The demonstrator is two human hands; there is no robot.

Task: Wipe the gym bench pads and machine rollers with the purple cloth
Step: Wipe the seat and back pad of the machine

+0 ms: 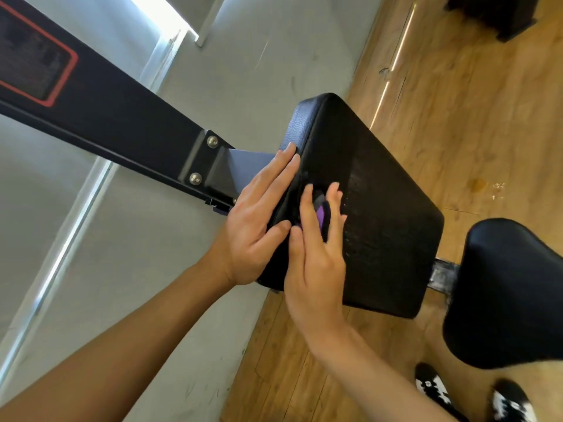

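Purple cloth [319, 215] lies bunched under my right hand [313, 263], whose straight fingers press it onto the black pad [390, 214]. At its nine o'clock, my left hand [253, 220] rests flat on the pad's edge.

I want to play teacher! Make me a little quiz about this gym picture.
1. True or false: the left hand lies flat on the edge of the big black pad.
2. What colour is the cloth peeking out under the right hand? A green, B purple, C yellow.
3. Fill in: the bracket on the machine beam shows ___ bolts.

Key: 1 true; 2 B; 3 two.
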